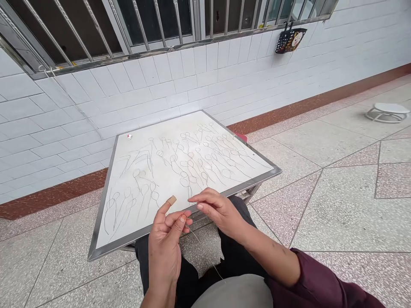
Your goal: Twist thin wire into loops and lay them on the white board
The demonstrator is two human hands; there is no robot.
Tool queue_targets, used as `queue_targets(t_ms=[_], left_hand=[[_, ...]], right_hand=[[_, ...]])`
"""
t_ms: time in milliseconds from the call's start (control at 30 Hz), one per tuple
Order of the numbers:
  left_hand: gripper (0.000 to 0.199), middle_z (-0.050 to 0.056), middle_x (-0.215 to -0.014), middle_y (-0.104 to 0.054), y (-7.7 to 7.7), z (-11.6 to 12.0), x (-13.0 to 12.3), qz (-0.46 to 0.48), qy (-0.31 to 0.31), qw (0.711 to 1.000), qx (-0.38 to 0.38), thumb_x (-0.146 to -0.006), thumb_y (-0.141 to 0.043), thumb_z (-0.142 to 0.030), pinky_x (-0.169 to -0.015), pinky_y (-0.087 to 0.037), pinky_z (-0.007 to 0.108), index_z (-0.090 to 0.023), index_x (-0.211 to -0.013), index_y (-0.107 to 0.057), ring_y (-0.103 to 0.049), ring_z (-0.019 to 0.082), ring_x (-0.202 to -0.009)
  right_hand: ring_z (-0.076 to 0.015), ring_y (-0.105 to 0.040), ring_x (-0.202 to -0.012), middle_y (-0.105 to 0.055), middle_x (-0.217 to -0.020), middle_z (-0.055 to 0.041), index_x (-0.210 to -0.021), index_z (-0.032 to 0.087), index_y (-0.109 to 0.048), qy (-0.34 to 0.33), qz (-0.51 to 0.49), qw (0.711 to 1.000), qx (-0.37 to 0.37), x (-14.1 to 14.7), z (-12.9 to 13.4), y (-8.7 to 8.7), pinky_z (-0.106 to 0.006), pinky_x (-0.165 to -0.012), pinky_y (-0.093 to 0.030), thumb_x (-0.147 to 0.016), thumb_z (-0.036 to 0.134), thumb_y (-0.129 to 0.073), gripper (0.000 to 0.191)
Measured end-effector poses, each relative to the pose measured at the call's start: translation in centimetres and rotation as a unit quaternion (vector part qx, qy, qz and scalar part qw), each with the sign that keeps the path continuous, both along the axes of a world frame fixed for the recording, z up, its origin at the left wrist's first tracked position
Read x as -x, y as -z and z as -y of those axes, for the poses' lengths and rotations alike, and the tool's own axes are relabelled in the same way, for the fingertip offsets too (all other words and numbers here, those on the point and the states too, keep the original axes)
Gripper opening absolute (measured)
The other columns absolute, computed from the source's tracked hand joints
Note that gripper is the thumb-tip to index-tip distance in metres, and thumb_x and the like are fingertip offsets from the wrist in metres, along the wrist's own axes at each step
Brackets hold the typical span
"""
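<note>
My left hand point(168, 237) is closed in a pinch on a thin wire point(208, 254), which trails down towards my lap. A tan bandage point(172, 199) wraps the tip of its raised index finger. Just to the right, my right hand point(220, 211) hovers with its fingers stretched out and the thumb apart from them; nothing shows in its grasp. Ahead of both hands, a white tabletop point(170, 205) with a metal rim bears many thin dark wires point(183, 182) with looped heads and long tails. Some of them overlap.
A small red-and-white object point(129, 137) sits at the table's far left corner. Behind stands a white tiled wall point(144, 98) with a barred window. A black basket point(290, 40) hangs from the bars. A round white stool point(388, 110) stands on the floor at right.
</note>
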State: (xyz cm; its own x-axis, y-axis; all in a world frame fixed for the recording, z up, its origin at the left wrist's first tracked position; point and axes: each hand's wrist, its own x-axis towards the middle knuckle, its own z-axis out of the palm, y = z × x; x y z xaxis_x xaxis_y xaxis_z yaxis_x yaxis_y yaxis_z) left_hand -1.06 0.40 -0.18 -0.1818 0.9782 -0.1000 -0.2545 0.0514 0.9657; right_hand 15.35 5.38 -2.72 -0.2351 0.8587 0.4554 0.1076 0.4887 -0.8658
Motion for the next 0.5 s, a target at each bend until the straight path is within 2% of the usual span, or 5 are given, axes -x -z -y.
queue_targets(t_ms=[133, 300, 400, 500], left_hand=[[0.061, 0.001, -0.081, -0.073, 0.9, -0.4, -0.8, 0.054, 0.056, 0.996, 0.04, -0.079, -0.078, -0.032, -0.064, -0.047, 0.024, -0.02, -0.133, -0.054, -0.066, 0.014, -0.073], [0.059, 0.0, -0.08, -0.071, 1.8, -0.5, -1.5, 0.097, 0.064, 0.992, 0.049, -0.078, -0.079, -0.032, -0.067, -0.049, 0.028, -0.02, -0.13, -0.054, -0.068, 0.017, -0.078], [0.055, 0.002, -0.088, -0.071, 2.2, -0.6, -1.5, 0.103, 0.08, 0.99, 0.044, -0.078, -0.078, -0.03, -0.074, -0.05, 0.031, -0.021, -0.128, -0.056, -0.068, 0.018, -0.084], [0.056, 0.005, -0.104, -0.071, 2.3, -0.7, -1.3, 0.063, 0.081, 0.994, 0.038, -0.076, -0.079, -0.025, -0.083, -0.05, 0.031, -0.022, -0.128, -0.058, -0.065, 0.018, -0.097]], right_hand=[[-0.0151, -0.065, -0.083, -0.068, -0.09, -0.0049, -0.095, 0.021, -0.074, -0.02, -0.033, 0.999, -0.021, 1.4, 0.1, 0.3, -0.029, -0.071, -0.055, -0.097, 0.027, -0.057, 0.018], [-0.0168, -0.063, -0.088, -0.071, -0.089, -0.0032, -0.099, 0.022, -0.072, 0.002, 0.029, 0.996, -0.087, 1.5, -0.1, 0.7, -0.033, -0.081, -0.053, -0.095, 0.021, -0.061, 0.012], [-0.0159, -0.061, -0.084, -0.069, -0.084, -0.0016, -0.103, 0.025, -0.073, 0.011, 0.056, 0.993, -0.104, 1.3, -0.3, 1.0, -0.03, -0.077, -0.052, -0.096, 0.019, -0.059, 0.016], [-0.0162, -0.059, -0.084, -0.066, -0.085, -0.0028, -0.108, 0.026, -0.072, 0.047, 0.082, 0.985, -0.142, 1.1, -0.7, 1.5, -0.029, -0.074, -0.051, -0.098, 0.019, -0.055, 0.022]])
